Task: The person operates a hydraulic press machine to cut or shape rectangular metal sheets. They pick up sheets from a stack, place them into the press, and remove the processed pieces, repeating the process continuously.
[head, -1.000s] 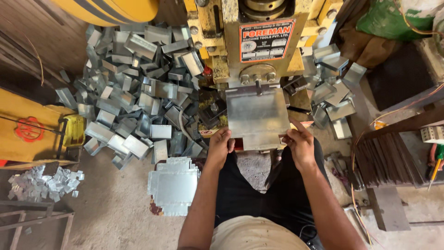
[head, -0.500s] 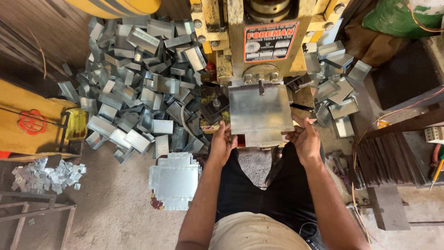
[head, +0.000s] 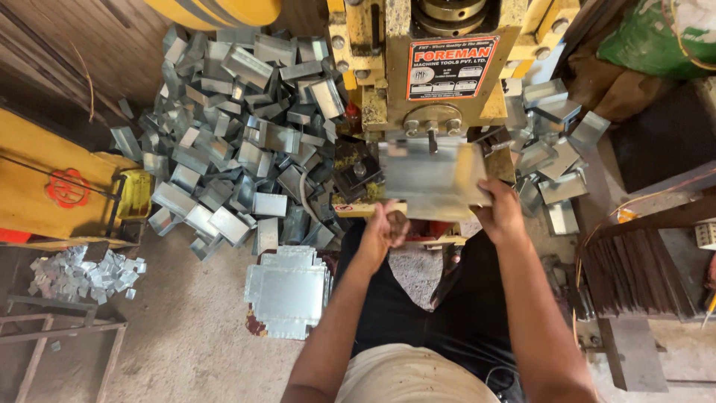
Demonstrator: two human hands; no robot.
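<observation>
Holding shiny bent metal sheet (head: 432,179), right hand (head: 501,213) gripping edge, left hand (head: 384,227) seemingly closed, empty.

I'm seeing the metal sheet (head: 432,179) blurring between my hands; its near edge is hiding behind my left hand (head: 384,227). My right hand (head: 501,213) fingertips are tucking under it, unseen.

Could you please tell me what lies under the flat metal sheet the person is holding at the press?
Under the shiny flat metal sheet, only a red edge and the yellow press show. The right hand grips its corner; the left hand is at its lower edge. The press bed is covered.
</observation>
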